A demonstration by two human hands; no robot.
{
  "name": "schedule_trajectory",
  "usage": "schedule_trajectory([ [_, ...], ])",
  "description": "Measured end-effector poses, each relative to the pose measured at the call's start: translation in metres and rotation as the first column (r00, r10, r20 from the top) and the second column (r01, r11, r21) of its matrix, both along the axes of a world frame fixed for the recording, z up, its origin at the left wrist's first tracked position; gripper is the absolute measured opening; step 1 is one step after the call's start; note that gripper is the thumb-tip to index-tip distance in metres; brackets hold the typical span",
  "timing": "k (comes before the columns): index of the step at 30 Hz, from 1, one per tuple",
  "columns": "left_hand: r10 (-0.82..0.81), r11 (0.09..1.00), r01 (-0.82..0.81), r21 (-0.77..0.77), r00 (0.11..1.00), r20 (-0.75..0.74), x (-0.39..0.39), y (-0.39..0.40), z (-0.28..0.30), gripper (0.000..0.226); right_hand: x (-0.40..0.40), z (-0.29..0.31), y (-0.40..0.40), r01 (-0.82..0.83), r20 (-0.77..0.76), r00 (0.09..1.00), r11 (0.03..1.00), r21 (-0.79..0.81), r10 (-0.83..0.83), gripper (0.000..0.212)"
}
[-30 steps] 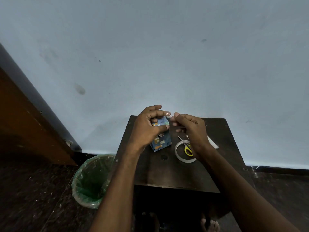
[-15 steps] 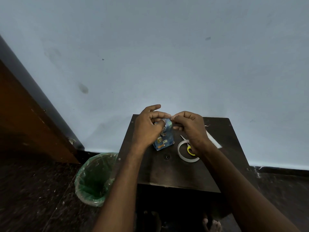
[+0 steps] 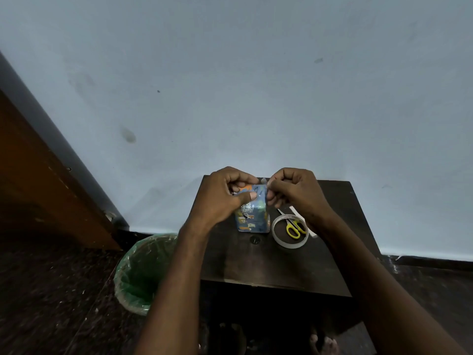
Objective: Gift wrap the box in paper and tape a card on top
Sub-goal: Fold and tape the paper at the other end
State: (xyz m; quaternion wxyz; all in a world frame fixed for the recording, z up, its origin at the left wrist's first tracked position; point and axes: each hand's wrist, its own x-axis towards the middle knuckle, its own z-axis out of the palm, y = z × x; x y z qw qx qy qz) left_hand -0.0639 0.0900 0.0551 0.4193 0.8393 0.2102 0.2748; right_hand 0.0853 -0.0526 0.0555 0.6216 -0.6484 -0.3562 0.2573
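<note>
A small box (image 3: 253, 220) wrapped in blue paper with animal prints stands upright on the dark table (image 3: 268, 267). My left hand (image 3: 221, 196) grips its top from the left, thumb pressed on the near face. My right hand (image 3: 294, 190) is at the top right corner, fingers curled and pinching a small clear piece of tape (image 3: 263, 181) against the paper. The box's upper part is hidden by both hands. A thin white strip, perhaps the card (image 3: 303, 221), lies to the right, partly under my right wrist.
A tape roll (image 3: 275, 235) lies flat right of the box, with yellow-handled scissors (image 3: 294, 228) lying inside its ring. A green bin with a plastic liner (image 3: 143, 272) stands on the floor left of the table. The wall is just behind; a wooden door is at far left.
My right hand has brought the tape piece in from the right onto the box's top corner. My left hand's fingers have curled down over the top. The box stands more upright.
</note>
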Motion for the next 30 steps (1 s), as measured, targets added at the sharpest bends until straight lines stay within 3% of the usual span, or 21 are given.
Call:
schedule_trajectory([
  [10, 0.045, 0.995, -0.046, 0.084, 0.999, 0.013, 0.01, -0.006, -0.005, 0.019, -0.001, 0.002, -0.001, -0.035, 0.033, 0.999, 0.994, -0.103, 0.038, 0.02],
  [13, 0.059, 0.996, -0.06, 0.06, 0.998, 0.02, 0.012, -0.008, -0.005, 0.013, -0.002, 0.001, -0.001, -0.025, 0.031, 0.999, 0.991, -0.13, 0.029, 0.023],
  [20, 0.065, 0.998, -0.064, -0.029, 0.997, 0.04, 0.011, -0.011, -0.002, 0.024, -0.005, -0.002, -0.001, 0.013, 0.024, 1.0, 0.99, -0.142, -0.01, 0.02],
  [25, 0.08, 0.997, -0.079, -0.019, 0.996, 0.029, 0.012, -0.009, -0.005, 0.012, -0.004, -0.001, -0.002, 0.017, 0.029, 0.999, 0.989, -0.146, -0.013, 0.02],
  [30, 0.154, 0.988, -0.154, 0.03, 0.988, 0.009, 0.017, -0.011, -0.007, 0.013, -0.004, -0.002, -0.001, 0.027, 0.036, 0.999, 0.987, -0.159, -0.021, 0.021],
])
